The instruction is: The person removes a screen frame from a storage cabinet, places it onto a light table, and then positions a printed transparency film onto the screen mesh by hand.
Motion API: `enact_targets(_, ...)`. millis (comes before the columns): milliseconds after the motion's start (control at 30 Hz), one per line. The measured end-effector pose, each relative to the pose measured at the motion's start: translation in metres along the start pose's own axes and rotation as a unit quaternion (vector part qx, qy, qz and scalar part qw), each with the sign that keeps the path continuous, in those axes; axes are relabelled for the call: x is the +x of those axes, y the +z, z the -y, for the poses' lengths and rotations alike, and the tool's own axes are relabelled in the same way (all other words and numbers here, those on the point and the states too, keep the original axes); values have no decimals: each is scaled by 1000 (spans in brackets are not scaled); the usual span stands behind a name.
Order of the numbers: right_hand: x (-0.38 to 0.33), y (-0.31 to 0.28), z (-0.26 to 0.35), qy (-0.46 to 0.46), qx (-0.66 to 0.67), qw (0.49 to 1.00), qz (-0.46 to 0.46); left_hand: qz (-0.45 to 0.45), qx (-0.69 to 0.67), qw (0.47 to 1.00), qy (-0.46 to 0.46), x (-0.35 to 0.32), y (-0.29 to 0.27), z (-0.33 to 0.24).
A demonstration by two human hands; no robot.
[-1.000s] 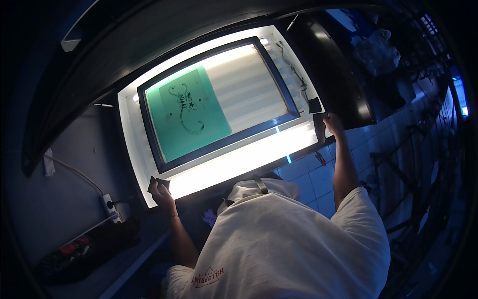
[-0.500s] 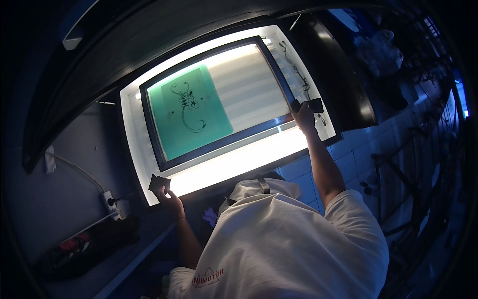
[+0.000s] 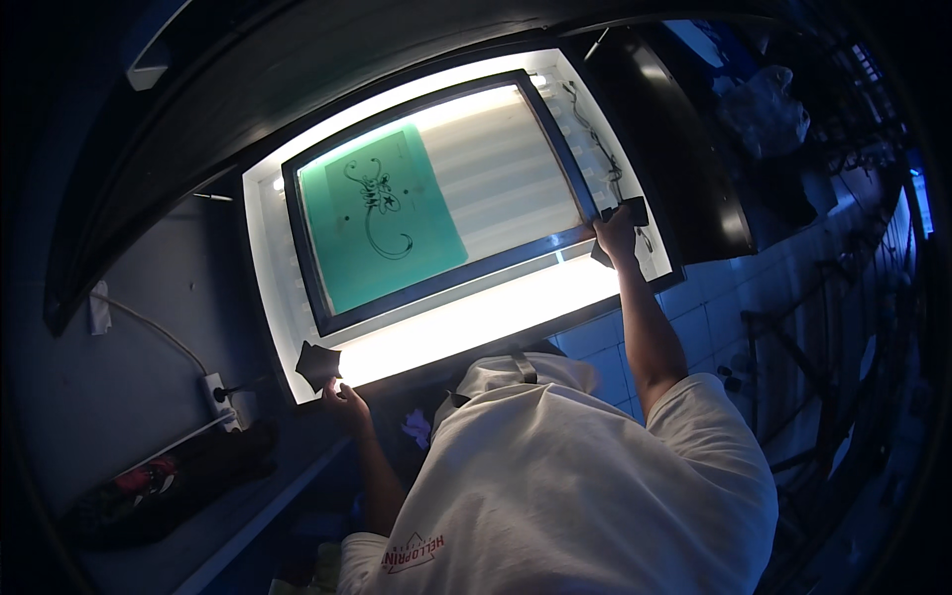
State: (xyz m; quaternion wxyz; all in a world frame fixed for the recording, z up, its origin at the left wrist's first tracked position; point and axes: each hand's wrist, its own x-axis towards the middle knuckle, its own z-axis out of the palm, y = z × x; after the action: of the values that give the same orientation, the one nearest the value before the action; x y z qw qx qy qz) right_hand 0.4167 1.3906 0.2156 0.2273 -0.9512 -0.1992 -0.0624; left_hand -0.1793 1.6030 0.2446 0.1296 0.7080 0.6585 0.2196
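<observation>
A dark-framed screen [image 3: 451,290] lies over a lit white box [image 3: 266,283]. Its left part carries a green coating [image 3: 342,268] with a dark curly drawing [image 3: 382,203]; the rest of its mesh is pale. At the box's near left corner rests a black angular piece [image 3: 318,366]. My left hand [image 3: 347,407] is just below this piece, fingers apart and apparently off it. Beside the frame's near right corner, my right hand [image 3: 617,236] holds a dark angular piece [image 3: 635,208], which shows on both sides of my fingers. Its full shape is hidden.
A large dark lid [image 3: 228,109] rises behind the box. Wires [image 3: 595,149] run inside the box's right wall. A power strip [image 3: 220,399] with a cable stands at left; a clear plastic bag [image 3: 769,109] lies at far right. Near the box's front is a bright tube light area [image 3: 476,332].
My left hand has drawn slightly down from the black piece and its fingers have let go. My right hand has turned the dark piece, part of which now shows below the hand.
</observation>
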Motion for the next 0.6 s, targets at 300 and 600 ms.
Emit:
enact_targets(300,5,-58,21,146,328,894,269,-1,-14,999,-48,-5,2,14)
enact_targets(600,40,-80,-2,-274,-2,952,136,-18,-14,999,-23,-3,5,15)
